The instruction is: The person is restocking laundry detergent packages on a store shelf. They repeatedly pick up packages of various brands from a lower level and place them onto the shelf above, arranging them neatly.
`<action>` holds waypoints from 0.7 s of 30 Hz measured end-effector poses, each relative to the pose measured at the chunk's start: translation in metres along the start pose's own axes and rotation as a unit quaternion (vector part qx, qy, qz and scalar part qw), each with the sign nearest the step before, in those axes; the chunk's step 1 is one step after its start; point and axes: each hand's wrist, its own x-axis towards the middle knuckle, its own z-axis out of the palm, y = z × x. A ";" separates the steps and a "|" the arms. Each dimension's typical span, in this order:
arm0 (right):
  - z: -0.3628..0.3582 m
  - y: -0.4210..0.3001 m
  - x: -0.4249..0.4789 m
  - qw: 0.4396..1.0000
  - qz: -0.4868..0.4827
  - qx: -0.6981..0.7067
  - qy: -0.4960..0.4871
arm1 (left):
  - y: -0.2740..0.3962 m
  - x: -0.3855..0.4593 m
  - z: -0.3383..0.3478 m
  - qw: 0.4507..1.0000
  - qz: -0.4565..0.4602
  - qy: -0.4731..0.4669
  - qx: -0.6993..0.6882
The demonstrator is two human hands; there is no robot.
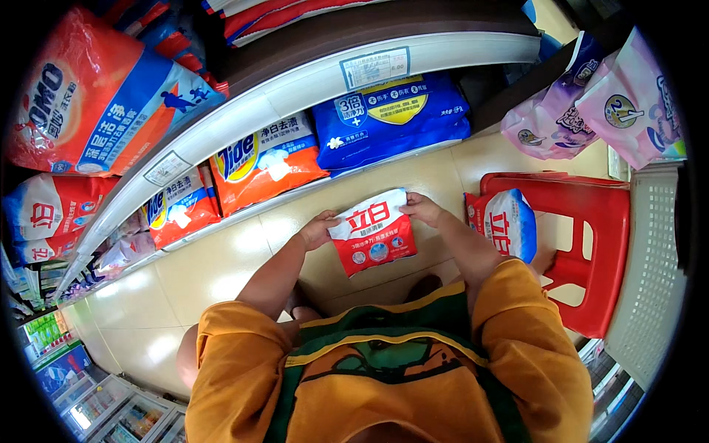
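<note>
Between both hands I hold a red and white bag of washing powder [374, 235] above the tiled floor, its printed front facing up. My left hand [319, 229] grips the bag's upper left edge, and my right hand [422, 210] pinches its upper right corner. A second bag of the same design [505, 221], with a blue end, lies to the right beyond my right forearm. Ahead on the low shelf are an orange Tide bag [271, 163] and a large blue detergent bag [393, 122].
A red plastic stool [604, 249] stands on its side or upright, I cannot tell which, at the right. Pink and white packs [631, 105] hang above it. The shelf's white front edge [266, 105] curves overhead. Omo bags [105, 105] sit at upper left; glass-topped cases [122, 412] stand lower left.
</note>
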 end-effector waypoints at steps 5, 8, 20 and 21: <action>0.016 0.016 0.015 0.999 -0.035 -0.005 0.018 | 0.000 -0.002 0.000 0.991 -0.130 -0.042 -0.004; 0.014 0.004 0.005 0.999 -0.021 -0.005 -0.042 | 0.015 -0.012 0.003 0.981 -0.170 -0.059 0.073; 0.032 -0.001 -0.004 1.000 -0.025 0.004 0.002 | -0.007 0.025 -0.021 0.870 0.002 0.118 0.479; 0.035 0.000 -0.007 0.999 -0.030 0.018 0.003 | -0.004 0.021 -0.017 0.866 0.007 0.119 0.486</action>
